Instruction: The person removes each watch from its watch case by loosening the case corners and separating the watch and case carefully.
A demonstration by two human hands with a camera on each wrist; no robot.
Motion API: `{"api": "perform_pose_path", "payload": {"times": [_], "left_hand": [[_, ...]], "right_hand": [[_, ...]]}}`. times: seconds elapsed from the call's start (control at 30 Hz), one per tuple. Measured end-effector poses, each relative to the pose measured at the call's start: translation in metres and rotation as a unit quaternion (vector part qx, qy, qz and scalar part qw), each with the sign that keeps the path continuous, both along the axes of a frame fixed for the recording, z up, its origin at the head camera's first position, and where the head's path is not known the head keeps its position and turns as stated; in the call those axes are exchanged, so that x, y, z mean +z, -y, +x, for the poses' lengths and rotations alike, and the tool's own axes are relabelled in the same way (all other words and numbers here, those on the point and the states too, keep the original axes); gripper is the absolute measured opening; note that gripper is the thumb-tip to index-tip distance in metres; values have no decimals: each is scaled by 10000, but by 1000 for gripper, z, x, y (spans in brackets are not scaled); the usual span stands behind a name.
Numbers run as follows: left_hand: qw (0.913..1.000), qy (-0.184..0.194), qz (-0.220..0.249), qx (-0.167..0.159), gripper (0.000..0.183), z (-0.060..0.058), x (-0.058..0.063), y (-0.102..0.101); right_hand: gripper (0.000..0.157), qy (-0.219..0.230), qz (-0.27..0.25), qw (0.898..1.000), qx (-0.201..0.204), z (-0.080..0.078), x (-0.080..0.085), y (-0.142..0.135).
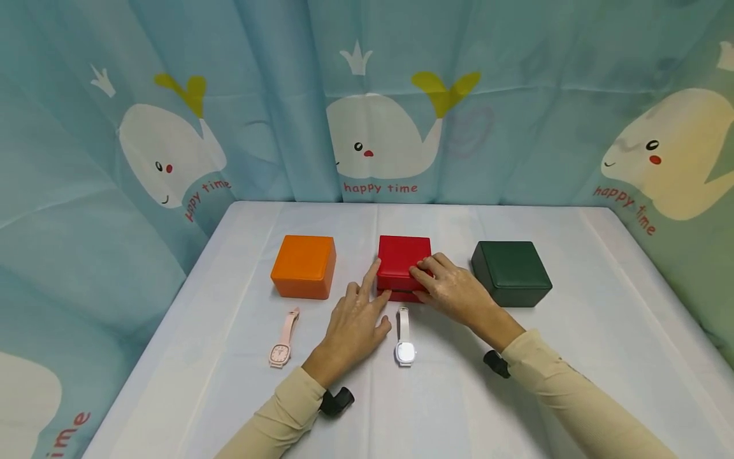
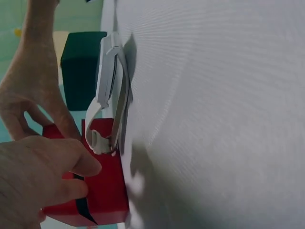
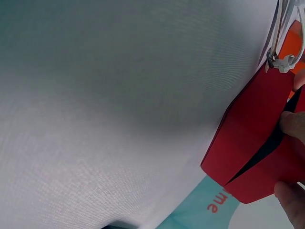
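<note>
A red box (image 1: 404, 258) sits at mid-table, with a dark gap (image 3: 259, 153) showing between its lid and base. My right hand (image 1: 455, 290) holds the lid, thumb at the gap and fingers over the top. At the box's front left corner is my left hand (image 1: 355, 325), palm down, its fairly straight fingers touching the left side and front. A white watch (image 1: 404, 352) lies in front of the box, its strap pointing toward it. Left of the left hand lies a pink watch (image 1: 280, 354). The box's interior cannot be seen.
An orange box (image 1: 304, 258) stands to the left and a dark green box (image 1: 512, 266) to the right, both closed. White cloth (image 1: 229, 395) covers the table. Behind it hangs a blue curtain (image 1: 275, 153) with whale prints.
</note>
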State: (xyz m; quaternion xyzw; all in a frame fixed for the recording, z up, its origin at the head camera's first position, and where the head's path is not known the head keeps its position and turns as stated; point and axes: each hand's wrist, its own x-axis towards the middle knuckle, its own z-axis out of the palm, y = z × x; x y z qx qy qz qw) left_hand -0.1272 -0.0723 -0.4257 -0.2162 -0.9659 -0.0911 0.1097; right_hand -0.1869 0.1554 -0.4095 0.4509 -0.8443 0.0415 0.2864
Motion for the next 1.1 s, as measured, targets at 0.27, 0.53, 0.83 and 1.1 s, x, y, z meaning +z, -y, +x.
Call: {"api": "perform_pose_path", "payload": {"times": [0.27, 0.53, 0.83, 1.1], "left_hand": [[9994, -308, 9, -184, 22, -4, 6, 0], [9948, -445, 868, -302, 20, -15, 19, 2], [9960, -457, 724, -258, 44, -25, 22, 1], [9919, -660, 1061, -247, 32, -30, 21, 0]], "right_hand": [[57, 31, 31, 10000, -48, 2, 0, 1], [47, 326, 11, 9994, -141, 4, 4, 2], [50, 712, -98, 9967, -388, 8, 7, 4], [51, 814, -168, 9954, -480, 7, 6, 5]]}}
